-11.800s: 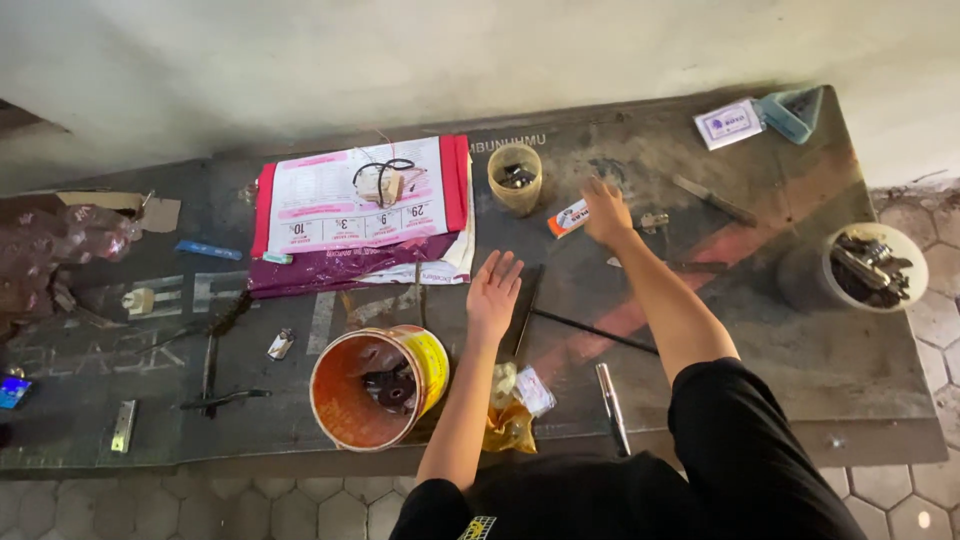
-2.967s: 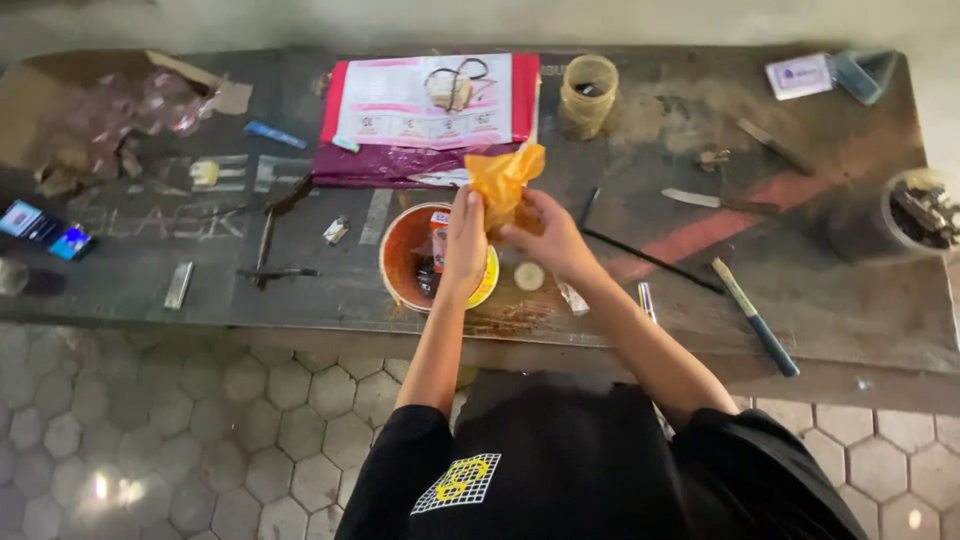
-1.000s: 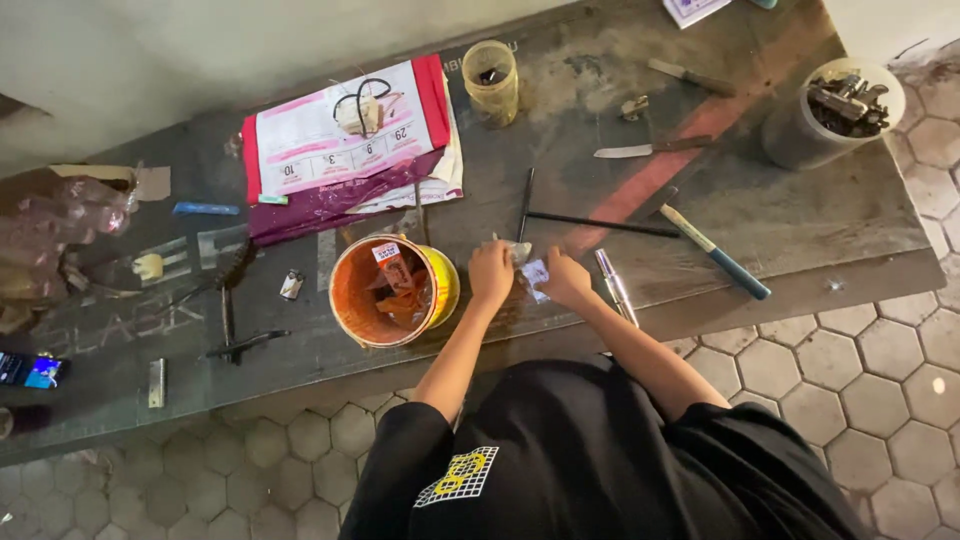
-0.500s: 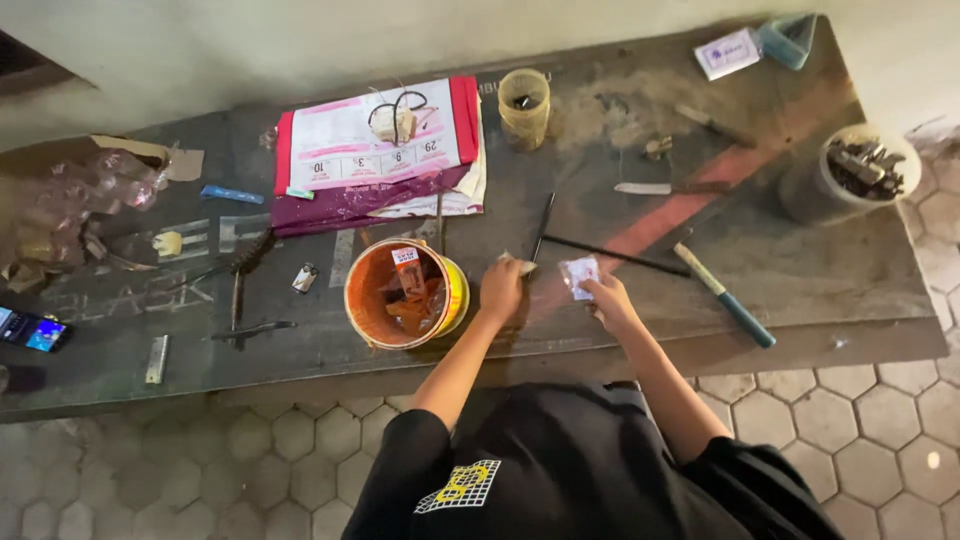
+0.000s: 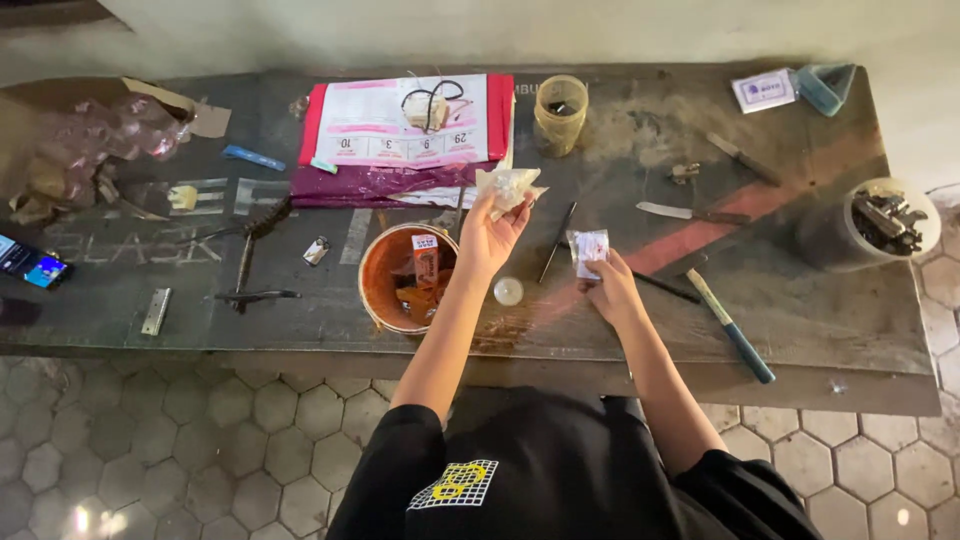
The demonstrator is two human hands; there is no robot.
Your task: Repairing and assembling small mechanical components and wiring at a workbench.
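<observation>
The left hand is raised above the tabletop, its fingers pinching a crumpled clear plastic bag near the orange bucket. The right hand, near the tabletop's front edge, grips a small white packet beside a thin black rod.
</observation>
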